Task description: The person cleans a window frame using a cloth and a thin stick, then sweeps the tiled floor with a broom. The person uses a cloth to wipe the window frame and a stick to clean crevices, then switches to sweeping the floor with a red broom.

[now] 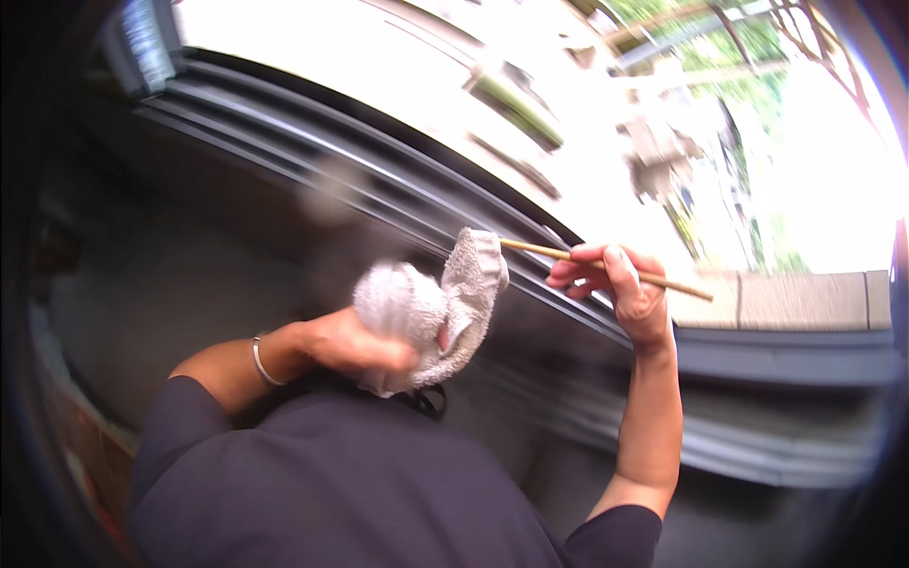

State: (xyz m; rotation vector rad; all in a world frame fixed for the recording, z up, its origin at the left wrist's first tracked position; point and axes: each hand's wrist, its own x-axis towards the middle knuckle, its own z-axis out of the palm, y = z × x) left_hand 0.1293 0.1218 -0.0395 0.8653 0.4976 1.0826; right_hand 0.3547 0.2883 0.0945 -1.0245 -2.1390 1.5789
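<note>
A bunched, pale terry cloth is gripped in my left hand, with part of it standing up toward the right. My right hand pinches a thin wooden stick, perhaps a chopstick, between thumb and fingers. The stick's far end reaches the raised part of the cloth; whether it is wrapped in it or only behind it, I cannot tell. Both hands are held up before a dark window frame with sliding tracks.
Beyond the frame lies a bright, overexposed outdoor area with a blurred green cylindrical object and greenery. A pale tiled ledge runs along the right. Below the frame the indoor side is dark and blurred.
</note>
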